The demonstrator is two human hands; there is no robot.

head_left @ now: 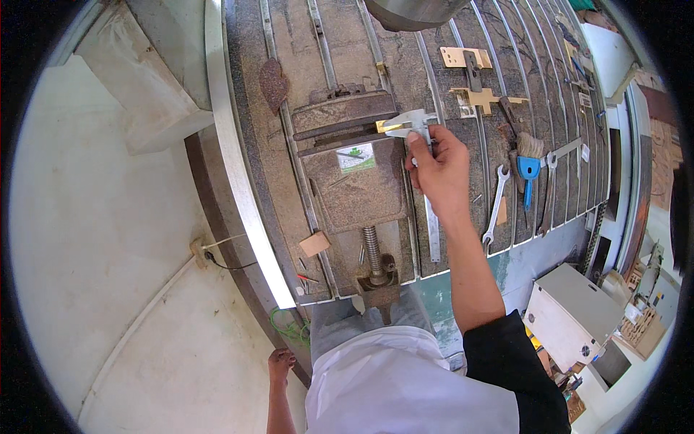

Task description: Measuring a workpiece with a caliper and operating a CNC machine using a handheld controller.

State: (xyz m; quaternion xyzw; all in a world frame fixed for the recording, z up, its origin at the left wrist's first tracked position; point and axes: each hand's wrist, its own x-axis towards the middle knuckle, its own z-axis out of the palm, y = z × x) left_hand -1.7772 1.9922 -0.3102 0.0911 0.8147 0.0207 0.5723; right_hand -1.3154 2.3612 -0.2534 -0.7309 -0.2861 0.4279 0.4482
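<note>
Up on the machine counter point(463, 217), the right hand point(441, 170) is gripping a vernier caliper point(426, 181), fingers curled around its slider near the head. The caliper's long beam is trailing down toward the person along the counter, and its jaws are sitting at a small brass piece point(389, 126) that is clamped in the rusty vise point(350, 155). The vise's screw point(372, 253) is pointing back toward the person. The left hand point(280, 365) is hanging low beside the body, well apart from the work, loosely curled and holding nothing. Just right of the forearm, a wrench point(496, 206) and a blue-handled tool point(528, 173) are lying on the counter.
</note>
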